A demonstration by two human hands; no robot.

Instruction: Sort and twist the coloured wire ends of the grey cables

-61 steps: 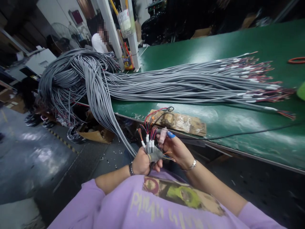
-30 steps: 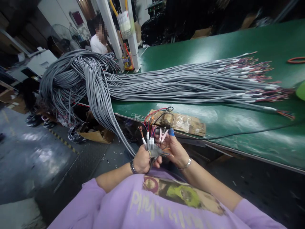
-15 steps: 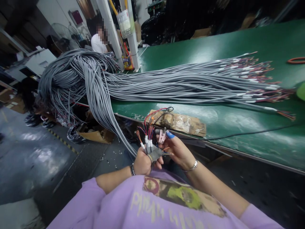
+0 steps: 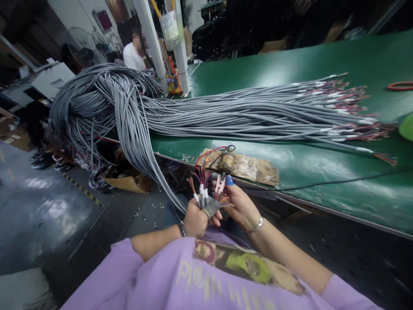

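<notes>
My left hand [image 4: 196,220] is closed around several grey cables [image 4: 174,199], their white-banded ends [image 4: 202,193] pointing up with thin coloured wires [image 4: 202,174] fanned out. A grey covering wraps the left thumb [image 4: 211,208]. Close by on the right, my right hand [image 4: 242,208] pinches a small pink clip-like tool [image 4: 220,184] between thumb and fingers. Something blue covers the tip of the right thumb [image 4: 229,180]. A few bare orange and brown wire ends [image 4: 227,204] stick out between the two hands. The right fingertips are partly hidden behind the tool and wires.
A thick bundle of grey cables [image 4: 226,116] lies across the green table [image 4: 322,172]. At the table's front edge sits a worn wooden block [image 4: 254,168] with red and black leads. White posts [image 4: 181,64] rise behind, and a person in white [image 4: 133,56] is farther back.
Both hands stay close together, and the left has shifted slightly right with the cables. The right hand has come slightly left with the pink tool.
</notes>
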